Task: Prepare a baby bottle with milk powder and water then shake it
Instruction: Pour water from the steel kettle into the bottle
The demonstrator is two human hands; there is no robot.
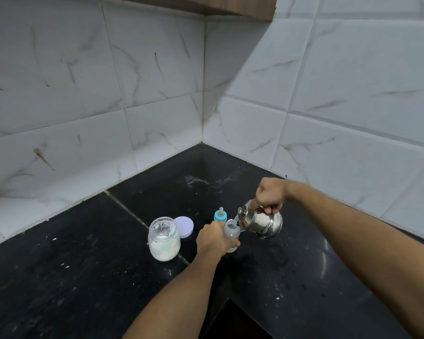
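Beside the tilted kettle, bottle stands upright.

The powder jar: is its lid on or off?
Off. The jar stands open-mouthed; a lilac lid lies just beside it.

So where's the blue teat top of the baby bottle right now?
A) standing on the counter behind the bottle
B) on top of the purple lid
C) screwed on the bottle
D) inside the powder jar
A: the blue teat top stands on the black counter just behind the open baby bottle, which the left hand holds while the right hand tips the steel kettle over it.
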